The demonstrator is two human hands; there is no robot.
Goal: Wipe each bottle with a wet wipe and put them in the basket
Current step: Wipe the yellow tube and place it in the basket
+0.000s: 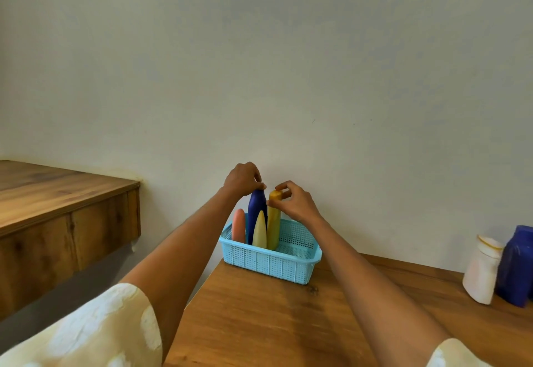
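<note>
Four bottles stand upright in the left end of the blue basket (271,262) on the tabletop (259,323), probably packed close so they prop each other up. The left hand (243,179) pinches the top of the dark blue bottle (256,210), directly below it; the right hand (294,202) pinches the mustard bottle (273,222) by its cap, likely steadying both. No wet wipe visible. A white bottle (481,271) and another blue one (516,268) wait far right.

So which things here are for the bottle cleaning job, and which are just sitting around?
For the job:
light blue basket
dark blue bottle, held by left hand
mustard yellow bottle, held by right hand
pink bottle
pale yellow bottle
white bottle
blue bottle on the right

Just there:
wooden table
wooden counter
</note>
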